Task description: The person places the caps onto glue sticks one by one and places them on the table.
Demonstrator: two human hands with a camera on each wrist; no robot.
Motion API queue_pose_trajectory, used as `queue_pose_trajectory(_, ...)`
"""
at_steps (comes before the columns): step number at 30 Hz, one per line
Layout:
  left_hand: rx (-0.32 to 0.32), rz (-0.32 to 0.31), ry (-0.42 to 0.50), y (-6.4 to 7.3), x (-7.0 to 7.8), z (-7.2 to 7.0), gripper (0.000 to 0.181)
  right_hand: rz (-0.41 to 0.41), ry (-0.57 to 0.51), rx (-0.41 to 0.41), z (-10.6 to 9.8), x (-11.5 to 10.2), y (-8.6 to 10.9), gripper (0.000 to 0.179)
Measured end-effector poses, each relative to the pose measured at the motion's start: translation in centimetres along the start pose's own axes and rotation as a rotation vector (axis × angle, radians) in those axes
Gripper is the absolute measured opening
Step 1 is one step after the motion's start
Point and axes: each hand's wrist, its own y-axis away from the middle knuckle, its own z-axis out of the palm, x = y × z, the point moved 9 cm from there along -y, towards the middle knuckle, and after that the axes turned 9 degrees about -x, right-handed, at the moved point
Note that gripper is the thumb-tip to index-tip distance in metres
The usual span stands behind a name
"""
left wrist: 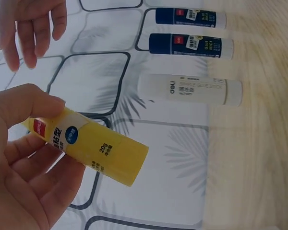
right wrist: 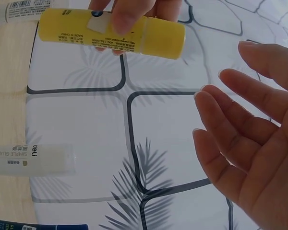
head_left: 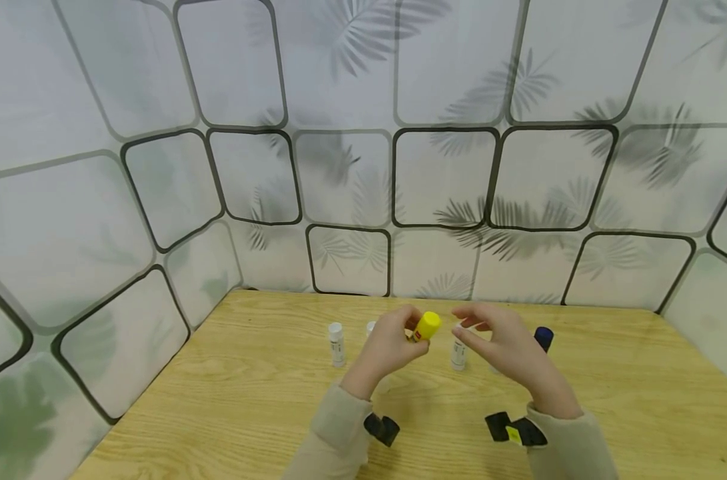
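Note:
My left hand (head_left: 389, 345) grips a yellow glue stick (head_left: 427, 326) between thumb and fingers, held up above the table and tilted. In the left wrist view the glue stick (left wrist: 103, 146) shows a red logo, a blue round mark and "20g" on its label. Facing its yellow cap, my right hand (head_left: 509, 345) hovers with fingers loosely bent and nothing in them. A gap separates the right fingertips (right wrist: 201, 98) from the cap end in the right wrist view. Behind the right hand stands a white glue stick (head_left: 458, 355), partly covered by the fingers.
On the wooden table (head_left: 237, 400) another white glue stick (head_left: 337, 347) stands upright at left, with a white cap (head_left: 371, 327) showing behind the left hand. Two dark blue glue sticks, one nearer (left wrist: 192, 46), stand at right. A patterned curtain (head_left: 351, 193) backs the table.

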Motion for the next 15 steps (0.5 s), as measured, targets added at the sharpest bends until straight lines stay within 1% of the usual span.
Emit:
queue_pose_trajectory(3, 0.027, -0.040, 0.040, -0.1, -0.9, 0.1, 0.023, 0.005, 0.000, -0.003, 0.0, 0.0, 0.0, 0.026)
queue_pose_trajectory(6, 0.048, -0.081, 0.063, -0.1, -1.7, 0.4, 0.023, 0.002, 0.002, -0.004, 0.1, -0.1, 0.0, 0.026)
queue_pose_trajectory(8, 0.052, -0.109, 0.070, -0.1, -2.2, 0.6, 0.023, 0.003, 0.006, -0.006, 0.1, 0.0, 0.1, 0.025)
queue_pose_trajectory(11, 0.047, -0.149, 0.065, -0.1, -2.9, 1.1, 0.024, 0.006, 0.011, -0.010, 0.3, 0.1, 0.1, 0.025)
queue_pose_trajectory(15, 0.035, -0.186, 0.030, -0.1, -3.5, 1.8, 0.024, 0.014, 0.015, -0.016, 0.5, 0.4, 0.1, 0.026)
